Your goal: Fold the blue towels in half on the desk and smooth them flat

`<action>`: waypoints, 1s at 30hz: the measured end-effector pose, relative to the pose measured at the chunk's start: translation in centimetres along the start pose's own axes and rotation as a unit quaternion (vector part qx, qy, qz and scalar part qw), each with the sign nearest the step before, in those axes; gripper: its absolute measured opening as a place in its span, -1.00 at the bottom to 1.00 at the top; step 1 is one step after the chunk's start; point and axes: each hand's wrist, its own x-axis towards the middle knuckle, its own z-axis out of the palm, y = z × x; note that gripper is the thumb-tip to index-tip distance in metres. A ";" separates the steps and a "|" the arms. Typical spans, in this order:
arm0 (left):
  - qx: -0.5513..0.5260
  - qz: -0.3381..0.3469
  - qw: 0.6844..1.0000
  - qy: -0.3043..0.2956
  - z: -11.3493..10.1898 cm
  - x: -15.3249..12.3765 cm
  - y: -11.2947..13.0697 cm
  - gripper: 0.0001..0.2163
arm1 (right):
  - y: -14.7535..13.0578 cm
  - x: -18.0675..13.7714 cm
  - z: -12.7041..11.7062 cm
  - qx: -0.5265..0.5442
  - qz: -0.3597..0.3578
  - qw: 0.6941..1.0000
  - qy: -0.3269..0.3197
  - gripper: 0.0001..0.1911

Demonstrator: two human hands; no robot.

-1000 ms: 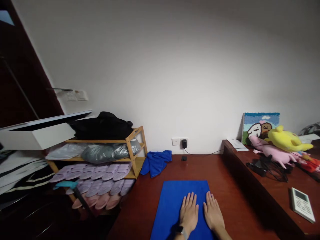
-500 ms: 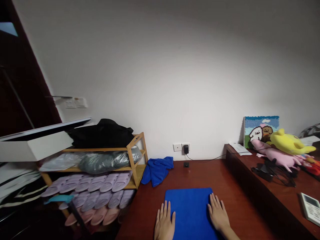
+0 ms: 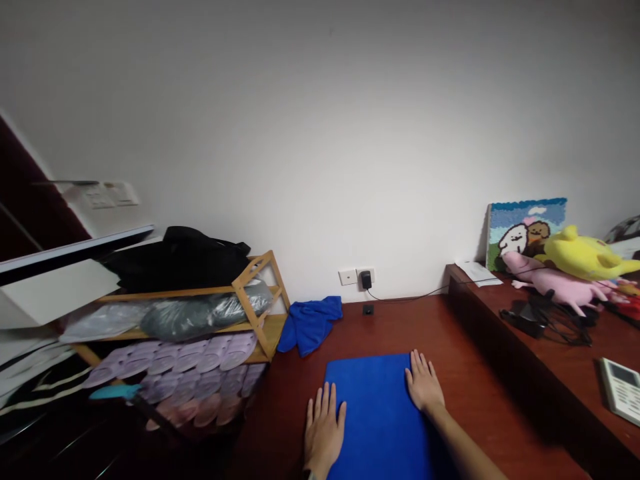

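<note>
At the lower centre of the frame a blue cloth [image 3: 377, 407] lies spread flat on the red-brown floor [image 3: 400, 320]. The left hand [image 3: 324, 427] rests palm down on its left edge, fingers straight and close together, and the right hand [image 3: 424, 383] rests palm down at its upper right corner, fingers slightly fanned; neither hand grips anything. Up and to the left, a crumpled blue rag [image 3: 310, 323] sits beside a wooden rack [image 3: 260, 300] of slippers [image 3: 200, 360].
</note>
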 end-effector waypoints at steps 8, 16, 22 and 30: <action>-0.118 0.193 0.974 0.022 -1.3 4.4 12.8 -0.48 | -0.1 0.0 -0.5 0.000 -0.009 1.000 -0.001 -0.29; -0.119 0.189 0.973 -0.055 1.2 7.8 15.4 -0.45 | 0.0 0.0 -0.7 -0.017 -0.009 1.000 -0.012 -0.30; -0.034 0.026 0.997 -0.063 0.0 8.2 1.6 -0.38 | -0.2 -0.1 -0.6 -0.016 0.002 1.000 -0.009 -0.28; -0.034 -0.003 0.998 -0.046 0.2 6.5 -2.9 -0.39 | 0.0 0.0 0.2 -0.042 0.003 0.999 -0.010 -0.27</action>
